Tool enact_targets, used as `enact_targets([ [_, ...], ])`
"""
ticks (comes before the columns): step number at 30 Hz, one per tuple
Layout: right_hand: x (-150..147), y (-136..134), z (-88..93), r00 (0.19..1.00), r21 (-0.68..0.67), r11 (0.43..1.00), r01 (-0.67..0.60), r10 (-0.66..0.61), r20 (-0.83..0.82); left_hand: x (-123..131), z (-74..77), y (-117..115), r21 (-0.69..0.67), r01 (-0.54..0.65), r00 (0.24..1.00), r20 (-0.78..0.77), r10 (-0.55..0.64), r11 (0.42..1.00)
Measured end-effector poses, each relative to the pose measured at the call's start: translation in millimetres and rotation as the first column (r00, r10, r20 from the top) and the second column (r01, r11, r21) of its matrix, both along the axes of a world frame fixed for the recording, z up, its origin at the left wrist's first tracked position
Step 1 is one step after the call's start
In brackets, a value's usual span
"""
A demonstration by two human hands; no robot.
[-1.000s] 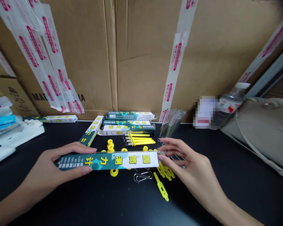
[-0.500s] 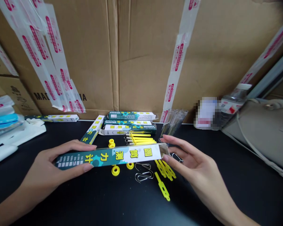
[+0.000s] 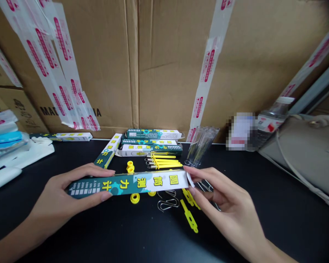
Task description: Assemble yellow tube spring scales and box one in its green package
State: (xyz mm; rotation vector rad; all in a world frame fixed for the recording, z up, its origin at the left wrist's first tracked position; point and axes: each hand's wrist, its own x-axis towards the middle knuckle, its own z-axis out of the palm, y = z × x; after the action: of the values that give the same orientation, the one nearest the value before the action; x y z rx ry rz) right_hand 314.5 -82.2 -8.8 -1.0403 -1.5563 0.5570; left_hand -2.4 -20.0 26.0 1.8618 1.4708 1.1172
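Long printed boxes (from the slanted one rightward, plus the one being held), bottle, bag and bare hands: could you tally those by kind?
Dynamometer boxes: 5 (one held, one slanted, three grouped at the back)
Hands: 2 (left hand, right hand)
White-capped plastic bottle: 1
Grey bag: 1
Total: 9

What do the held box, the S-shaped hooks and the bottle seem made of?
Held box: probably thin card with a smooth printed finish, from its folding end flap. S-shaped hooks: seemingly shiny metal wire, from their silvery glints. Bottle: clear and glossy, likely plastic, though see-through walls could suit glass.
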Motion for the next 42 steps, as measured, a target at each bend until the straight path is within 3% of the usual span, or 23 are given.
enact_targets([
  [6,-2.2,3.8,6.9,0.988,-0.16,0.984,0.074,-0.095,-0.124,-10.1,-12.0,7.2,0.056,0.036,0.998,-0.046,-0.033,0.998],
  [12,-1.0,8.1,8.3,0.919,-0.374,0.924,-0.073,-0.084,-0.386,-12.2,-10.5,9.4,0.094,0.017,0.997,-0.081,-0.01,0.995],
  [15,0.4,9.2,8.2,0.893,-0.413,0.904,-0.109,-0.094,-0.441,-13.1,-8.6,11.3,0.135,0.04,0.994,-0.11,-0.025,0.99],
  [23,-2.2,9.4,12.2,0.914,-0.423,0.904,-0.059,-0.122,-0.388,-20.7,-13.4,11.2,0.289,0.185,0.964,-0.239,-0.116,0.939],
  [27,-1.8,7.2,13.1,0.932,-0.42,0.907,-0.024,-0.131,-0.337,-11.1,-9.4,8.6,0.41,0.211,0.964,-0.237,-0.119,0.887],
  [34,-4.9,5.7,8.6,0.966,-0.375,0.927,-0.013,-0.085,-0.244,-8.0,-14.6,9.3,0.487,0.242,0.956,-0.267,-0.12,0.839],
  [39,-6.0,-0.5,-2.2,0.996,-0.217,0.976,0.006,-0.024,-0.081,-15.1,-16.9,7.4,0.465,0.24,0.951,-0.287,-0.112,0.852],
  [42,-5.4,-7.1,-2.3,0.999,-0.183,0.983,-0.02,0.025,0.024,-13.1,-12.8,4.0,0.399,0.218,0.962,-0.243,-0.127,0.891],
])
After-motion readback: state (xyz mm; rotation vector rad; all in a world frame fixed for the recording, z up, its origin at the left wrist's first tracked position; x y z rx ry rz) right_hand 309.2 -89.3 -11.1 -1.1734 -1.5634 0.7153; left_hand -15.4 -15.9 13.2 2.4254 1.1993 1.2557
